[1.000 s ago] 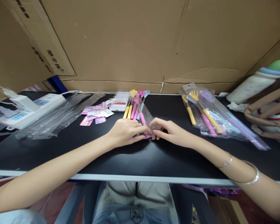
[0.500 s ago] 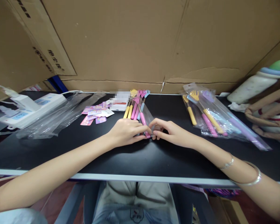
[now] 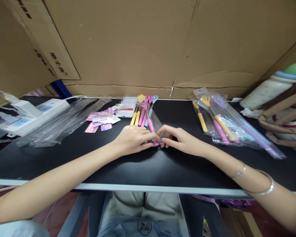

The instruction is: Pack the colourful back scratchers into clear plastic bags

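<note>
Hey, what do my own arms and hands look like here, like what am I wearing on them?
Both hands, left hand and right hand, are ungloved, and both forearms are bare. The right forearm wears a slim silvery bracelet and, farther up, a smooth silvery bangle. The left forearm shows no jewellery. I can't make out any rings.

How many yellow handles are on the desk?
4 visible: one yellow handle and another just beyond the left hand, a third and fourth farther right. Others may be hidden.
</note>
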A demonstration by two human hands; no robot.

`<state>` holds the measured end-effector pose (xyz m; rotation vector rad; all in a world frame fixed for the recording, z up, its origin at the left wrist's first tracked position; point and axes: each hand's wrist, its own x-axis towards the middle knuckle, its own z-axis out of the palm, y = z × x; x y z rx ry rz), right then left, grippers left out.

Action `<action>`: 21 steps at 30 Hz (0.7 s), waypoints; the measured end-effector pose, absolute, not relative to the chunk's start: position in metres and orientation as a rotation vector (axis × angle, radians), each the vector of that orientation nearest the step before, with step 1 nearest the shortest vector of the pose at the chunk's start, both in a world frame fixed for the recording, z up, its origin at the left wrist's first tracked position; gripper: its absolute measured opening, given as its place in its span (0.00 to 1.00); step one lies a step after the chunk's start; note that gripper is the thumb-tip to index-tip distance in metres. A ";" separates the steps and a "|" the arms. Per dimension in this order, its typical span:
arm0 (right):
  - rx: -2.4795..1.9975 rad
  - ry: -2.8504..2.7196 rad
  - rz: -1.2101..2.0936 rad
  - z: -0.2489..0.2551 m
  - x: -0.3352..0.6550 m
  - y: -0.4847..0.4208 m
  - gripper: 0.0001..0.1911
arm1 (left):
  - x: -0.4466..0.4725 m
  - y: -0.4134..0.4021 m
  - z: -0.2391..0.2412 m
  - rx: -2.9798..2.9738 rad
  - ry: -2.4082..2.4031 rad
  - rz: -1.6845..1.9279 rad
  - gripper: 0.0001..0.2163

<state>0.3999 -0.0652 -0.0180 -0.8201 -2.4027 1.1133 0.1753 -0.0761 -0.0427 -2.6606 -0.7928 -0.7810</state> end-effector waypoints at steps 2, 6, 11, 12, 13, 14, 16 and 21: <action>-0.820 -2.354 1.159 -0.020 0.400 -0.064 0.08 | 0.176 -0.076 -0.043 -2.639 -0.793 -0.813 0.10; -0.812 -2.244 1.288 -0.024 0.400 -0.061 0.10 | 0.176 -0.076 -0.043 -2.589 -0.785 -0.876 0.11; -0.792 -2.178 1.395 -0.027 0.401 -0.060 0.13 | 0.175 -0.075 -0.042 -2.548 -0.720 -0.915 0.11; -0.785 -2.171 1.404 -0.027 0.400 -0.060 0.13 | 0.175 -0.075 -0.042 -2.543 -0.709 -0.921 0.11; -0.777 -2.165 1.413 -0.027 0.400 -0.060 0.14 | 0.175 -0.074 -0.042 -2.539 -0.701 -0.923 0.12; -0.770 -2.161 1.419 -0.028 0.400 -0.060 0.14 | 0.175 -0.074 -0.042 -2.534 -0.697 -0.922 0.12; -0.763 -2.158 1.425 -0.028 0.400 -0.060 0.14 | 0.175 -0.074 -0.042 -2.521 -0.690 -0.918 0.14; -0.767 -2.173 1.416 -0.028 0.400 -0.060 0.15 | 0.175 -0.074 -0.040 -2.501 -0.674 -0.914 0.16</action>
